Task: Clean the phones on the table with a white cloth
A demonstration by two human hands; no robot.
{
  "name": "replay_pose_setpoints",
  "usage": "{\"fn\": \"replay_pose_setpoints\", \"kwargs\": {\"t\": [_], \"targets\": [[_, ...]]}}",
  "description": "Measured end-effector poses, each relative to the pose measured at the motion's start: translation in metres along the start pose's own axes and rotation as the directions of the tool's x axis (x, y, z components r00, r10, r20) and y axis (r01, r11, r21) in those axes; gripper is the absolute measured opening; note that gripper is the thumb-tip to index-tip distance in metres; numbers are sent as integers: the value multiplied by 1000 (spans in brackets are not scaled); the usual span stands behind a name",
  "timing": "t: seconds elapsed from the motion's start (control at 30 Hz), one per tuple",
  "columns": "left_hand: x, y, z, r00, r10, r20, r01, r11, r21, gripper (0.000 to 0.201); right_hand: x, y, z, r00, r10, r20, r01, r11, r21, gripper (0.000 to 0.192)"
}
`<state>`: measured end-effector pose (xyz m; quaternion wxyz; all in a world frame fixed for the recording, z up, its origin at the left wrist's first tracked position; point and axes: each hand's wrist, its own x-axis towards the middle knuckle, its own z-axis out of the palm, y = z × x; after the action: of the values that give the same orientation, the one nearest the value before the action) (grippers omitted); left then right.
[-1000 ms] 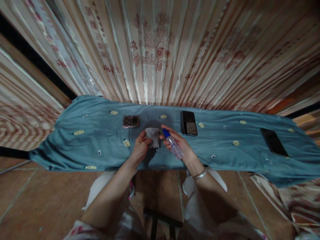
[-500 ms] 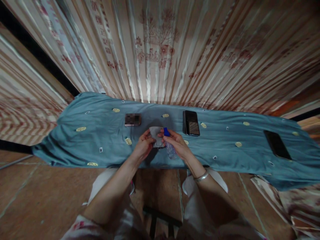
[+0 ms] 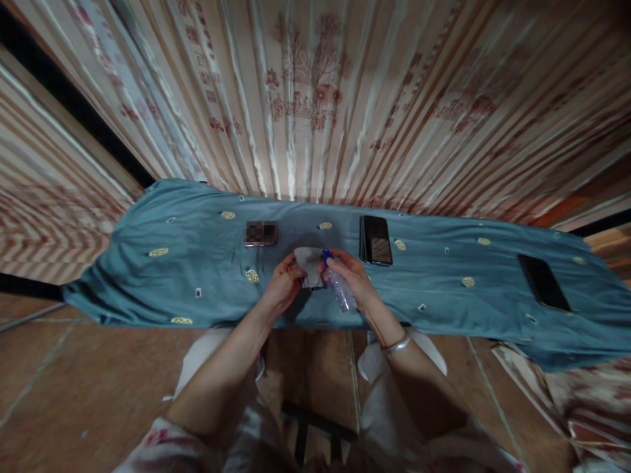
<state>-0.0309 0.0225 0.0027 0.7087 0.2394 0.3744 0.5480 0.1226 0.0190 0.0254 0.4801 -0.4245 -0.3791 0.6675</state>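
Left hand [image 3: 284, 284] pinches gray cloth [image 3: 308, 264] between thumb and fingers; right hand [image 3: 355, 277] wrapped around clear, blue-topped bottle [image 3: 341, 292], top end at the cloth's right edge. Both above teal tablecloth [image 3: 133, 282], nearer the person than stacked phones [image 3: 378, 238].

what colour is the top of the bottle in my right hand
The bottle has a blue top, best seen in the head view.
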Motion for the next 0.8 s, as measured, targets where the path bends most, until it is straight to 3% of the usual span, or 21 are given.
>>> {"fn": "replay_pose_setpoints", "kwargs": {"t": [0.1, 0.33, 0.53, 0.8], "targets": [[-1, 2, 2, 1000, -17, 1, 17, 1000, -4, 45, -2, -3, -1, 1000, 22, 15, -23, 998, 58, 48], [-3, 4, 3, 999, -46, 16, 46, 998, -34, 42, 4, 0, -5, 980, 196, 34, -199, 950, 242, 31], [-1, 3, 2, 999, -36, -3, 36, 999, -41, 43, 6, -1, -6, 989, 150, 0, -147, 968, 205, 20], [-2, 3, 5, 1000, -24, 7, 24, 999, -21, 42, -2, -3, 0, 1000, 9, -18, -8, 999, 46, 28]]}}
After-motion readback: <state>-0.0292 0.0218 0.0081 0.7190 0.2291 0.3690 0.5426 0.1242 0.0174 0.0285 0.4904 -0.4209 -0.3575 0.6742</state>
